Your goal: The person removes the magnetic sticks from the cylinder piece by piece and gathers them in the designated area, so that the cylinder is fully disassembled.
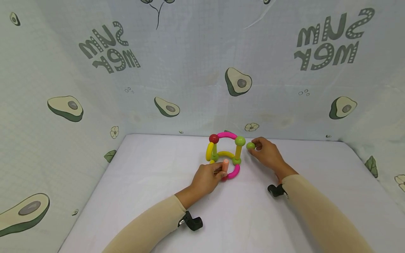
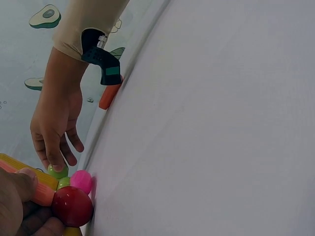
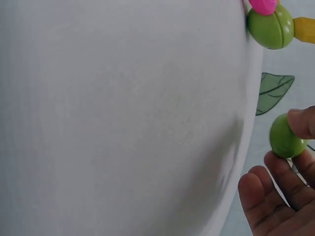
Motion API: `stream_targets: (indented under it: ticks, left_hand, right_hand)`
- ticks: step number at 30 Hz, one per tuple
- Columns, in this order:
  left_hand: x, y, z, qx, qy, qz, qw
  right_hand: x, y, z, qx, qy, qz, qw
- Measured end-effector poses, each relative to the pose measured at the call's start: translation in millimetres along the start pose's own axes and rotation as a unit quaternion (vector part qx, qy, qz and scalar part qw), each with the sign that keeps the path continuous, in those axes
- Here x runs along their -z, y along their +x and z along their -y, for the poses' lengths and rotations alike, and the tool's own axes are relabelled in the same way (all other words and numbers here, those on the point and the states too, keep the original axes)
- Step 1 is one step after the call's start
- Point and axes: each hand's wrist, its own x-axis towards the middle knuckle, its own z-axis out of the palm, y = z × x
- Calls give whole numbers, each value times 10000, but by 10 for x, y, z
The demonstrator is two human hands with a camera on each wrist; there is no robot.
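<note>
A frame of coloured rods and balls stands on the table, with a red ball and a green corner ball on top, joined by a pink curved rod. My left hand grips an upright orange rod at the frame's near corner. That rod meets a lower red ball. To the right of the frame, my right hand pinches a loose green ball between thumb and fingers, apart from the frame. A yellow rod stands under the green corner ball.
The white-covered table extends around the frame. A hanging cloth with avocado prints rises behind it. Another orange rod lies near my right wrist, mostly hidden by it in the head view.
</note>
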Motion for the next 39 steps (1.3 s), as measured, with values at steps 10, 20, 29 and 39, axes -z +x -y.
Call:
stream_targets:
  ticks: [10, 20, 29, 39]
  left_hand:
    - [4, 1, 7, -37, -12, -8, 10000]
    - [11, -2, 0, -57, -31, -18, 10000]
    - [14, -5, -6, -10, -91, 23, 10000]
    - [0, -6, 16, -114, -55, -25, 9999]
  right_hand:
    - [-46, 124, -52, -22, -312, 20, 9995]
    - [-55, 147, -101, -81, -383, 134, 9991]
    - [-59, 142, -117, -161, -343, 187, 9991]
    - [29, 40, -40, -146, -415, 204, 9988]
